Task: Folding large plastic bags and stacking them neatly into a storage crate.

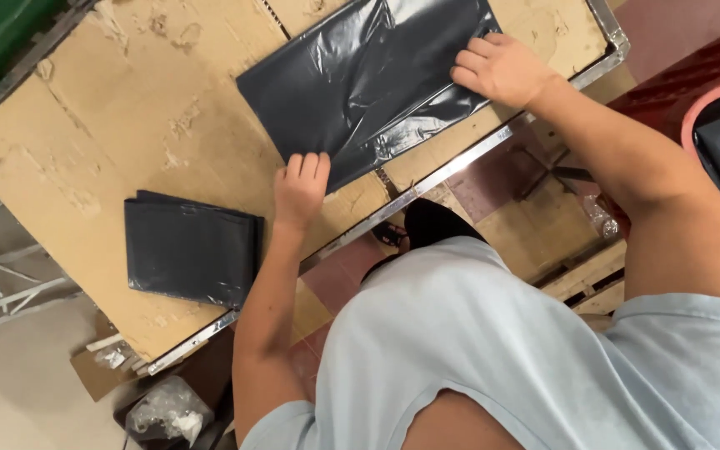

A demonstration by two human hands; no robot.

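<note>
Presently catalogued: one glossy black plastic bag, thin crinkled film, roughly rectangular, lying flat with shiny creases across its surface, spread between both hands. Left hand, fingers extended and close together, palm down, pressing the near corner of the bag; it grips nothing. Right hand, fingers loosely curled, knuckles up, resting on the bag's far-side edge; whether any film is pinched beneath the fingertips cannot be told. Beneath bag and hands: a flat brown corrugated cardboard sheet, matte, its top paper layer torn away in ragged pale patches, covering a work table edged by a bright metal angle frame that runs just behind the left wrist. Beside the left forearm, well apart from the spread bag: a neat rectangular stack of folded black plastic bags, smooth, with layered edges showing. Below the table edge, past the left elbow: a crumpled clear plastic bundle on the floor.
</note>
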